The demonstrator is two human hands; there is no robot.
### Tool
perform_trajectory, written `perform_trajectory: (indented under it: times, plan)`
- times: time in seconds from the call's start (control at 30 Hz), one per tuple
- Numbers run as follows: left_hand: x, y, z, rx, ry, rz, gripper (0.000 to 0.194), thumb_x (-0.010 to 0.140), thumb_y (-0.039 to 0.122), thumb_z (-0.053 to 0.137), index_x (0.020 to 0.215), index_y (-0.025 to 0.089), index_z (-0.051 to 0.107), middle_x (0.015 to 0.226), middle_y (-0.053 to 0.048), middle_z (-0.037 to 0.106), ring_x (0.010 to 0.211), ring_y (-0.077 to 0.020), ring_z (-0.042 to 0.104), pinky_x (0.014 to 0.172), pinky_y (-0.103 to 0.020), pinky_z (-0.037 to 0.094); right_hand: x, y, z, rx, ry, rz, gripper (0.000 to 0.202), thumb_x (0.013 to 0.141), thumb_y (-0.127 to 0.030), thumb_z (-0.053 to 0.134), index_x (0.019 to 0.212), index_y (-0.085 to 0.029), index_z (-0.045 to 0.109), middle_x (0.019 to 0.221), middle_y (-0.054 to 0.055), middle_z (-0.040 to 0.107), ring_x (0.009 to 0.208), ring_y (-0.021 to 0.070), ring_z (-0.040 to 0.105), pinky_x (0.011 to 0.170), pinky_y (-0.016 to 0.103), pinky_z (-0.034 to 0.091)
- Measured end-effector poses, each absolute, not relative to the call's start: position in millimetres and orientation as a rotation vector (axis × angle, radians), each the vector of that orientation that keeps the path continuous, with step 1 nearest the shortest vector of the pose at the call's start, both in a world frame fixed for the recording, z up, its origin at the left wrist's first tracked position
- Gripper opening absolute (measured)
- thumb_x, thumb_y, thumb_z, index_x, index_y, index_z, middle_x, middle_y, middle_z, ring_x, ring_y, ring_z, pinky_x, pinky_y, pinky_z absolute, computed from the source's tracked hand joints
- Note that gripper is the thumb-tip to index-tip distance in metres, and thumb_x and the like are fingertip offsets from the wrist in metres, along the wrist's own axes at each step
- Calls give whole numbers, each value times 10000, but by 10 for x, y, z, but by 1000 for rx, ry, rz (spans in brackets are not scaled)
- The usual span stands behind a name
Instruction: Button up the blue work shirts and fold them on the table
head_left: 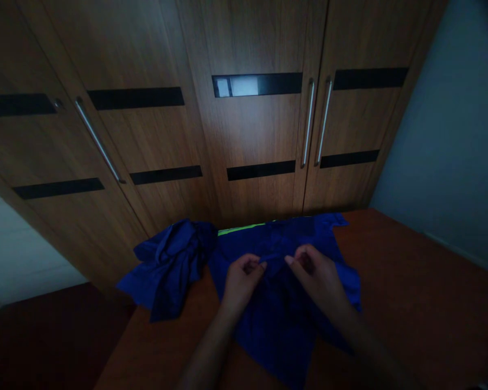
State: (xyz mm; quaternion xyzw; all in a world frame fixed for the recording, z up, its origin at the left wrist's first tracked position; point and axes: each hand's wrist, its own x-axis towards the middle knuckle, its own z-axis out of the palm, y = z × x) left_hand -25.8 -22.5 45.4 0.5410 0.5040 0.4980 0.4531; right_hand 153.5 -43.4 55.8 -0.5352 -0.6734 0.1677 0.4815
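Note:
A dark blue cloth (pixel 276 330) lies spread and wrinkled on the reddish-brown table (pixel 415 287), with a thin yellow-green strip along part of its far edge. My left hand (pixel 244 273) pinches a bit of this cloth between thumb and fingers. To its right, my right hand (pixel 315 271) is closed in a pinch on the same cloth, a short span of fabric running between the two. Left of both hands, a crumpled blue cloth (pixel 173 268) rests at the table's left edge, partly hanging over it.
Behind the table stands a wooden wardrobe (pixel 252 130) with dark inlaid strips and long metal handles (pixel 308 123). A bluish wall (pixel 455 141) rises at the right. Pale wall and dark floor show at the lower left.

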Motion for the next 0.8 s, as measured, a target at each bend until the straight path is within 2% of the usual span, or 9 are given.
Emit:
perform_trajectory:
  times: [0.1, 0.17, 0.3, 0.37, 0.47, 0.63, 0.8]
  plan:
    - [-250, -206, 506, 1352, 1216, 1258, 239, 661, 375, 727, 684, 168, 609, 555, 51, 550, 506, -89, 485, 494, -192, 346, 1478, -656, 564, -1107, -1994, 486, 152, 810, -357, 615, 899, -234, 616, 896, 21, 635, 797, 172, 597, 701, 277, 464]
    - [-235, -216, 536, 1376, 1195, 1289, 222, 681, 370, 716, 714, 171, 624, 614, 30, 594, 564, -108, 531, 539, -203, 383, 1470, -707, 483, -1074, -2039, 517, 158, 839, -284, 570, 975, -249, 642, 996, 32, 641, 901, 183, 603, 792, 296, 470]
    - [-208, -364, 590, 1589, 1303, 1385, 191, 769, 378, 646, 832, 198, 641, 780, -13, 645, 742, -156, 596, 672, -241, 440, 1482, -647, 312, -1150, -1823, 628, 165, 877, -264, 515, 906, -249, 677, 899, 27, 675, 846, 185, 632, 764, 299, 489]
    - [-201, -497, 609, 1732, 1406, 1373, 184, 789, 394, 629, 829, 214, 627, 768, -3, 626, 721, -152, 585, 664, -245, 433, 1463, -612, 281, -1172, -1719, 644, 151, 865, -292, 541, 886, -246, 684, 886, 30, 685, 832, 195, 638, 743, 305, 494]
    - [-193, -688, 602, 1778, 1489, 1280, 205, 744, 414, 678, 816, 232, 619, 729, 8, 620, 647, -151, 569, 610, -249, 422, 1387, -599, 283, -1192, -1589, 632, 140, 844, -307, 573, 881, -243, 692, 895, 37, 694, 843, 209, 642, 758, 321, 494]
    - [-181, -792, 508, 1710, 1427, 1123, 187, 730, 406, 691, 784, 234, 641, 759, -19, 673, 698, -187, 616, 633, -264, 445, 1261, -609, 266, -1128, -1458, 808, 176, 837, -368, 590, 874, -241, 706, 874, 39, 685, 844, 210, 637, 754, 314, 491]
    - [-177, -751, 455, 1695, 1393, 1115, 214, 725, 411, 697, 759, 222, 601, 727, -9, 658, 686, -178, 616, 632, -255, 444, 1275, -611, 261, -1029, -1423, 977, 219, 818, -421, 611, 826, -229, 714, 883, 42, 664, 850, 204, 616, 747, 296, 480]
